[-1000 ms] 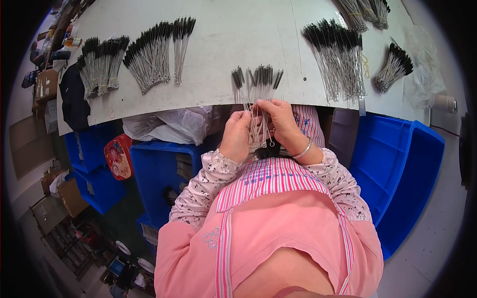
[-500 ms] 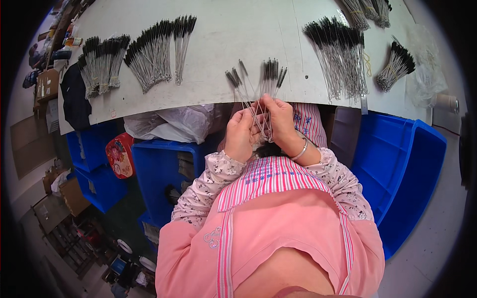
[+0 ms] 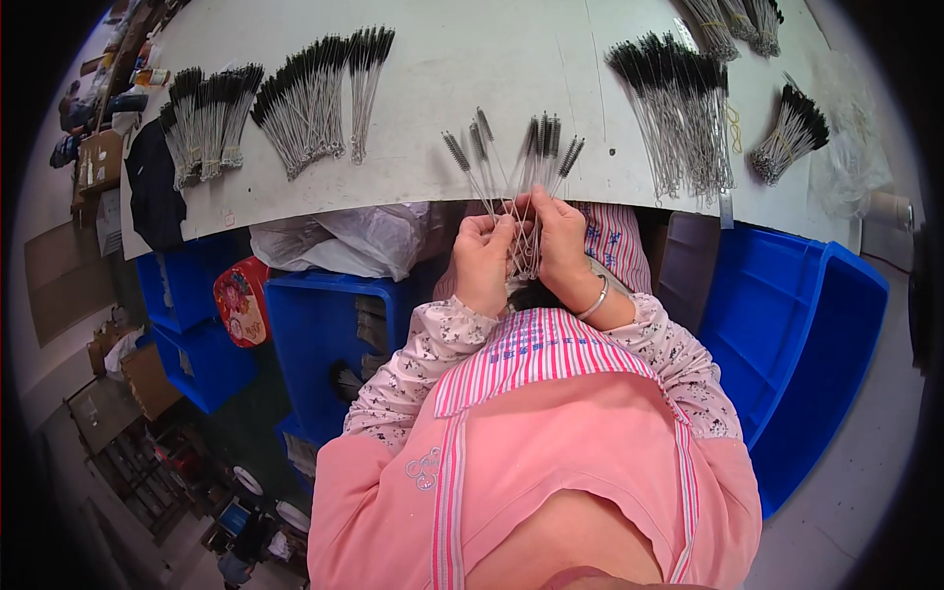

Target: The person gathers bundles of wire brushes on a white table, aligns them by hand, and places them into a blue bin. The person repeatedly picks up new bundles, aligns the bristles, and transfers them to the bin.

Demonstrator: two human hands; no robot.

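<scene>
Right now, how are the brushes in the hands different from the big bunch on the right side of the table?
The held brushes are few, while the big bunch has many. The held brushes fan out with a gap between two groups; the big bunch is packed close. The held brushes are in the left hand and right hand; the big bunch lies on the table. Both have dark bristles and thin wire stems.
</scene>
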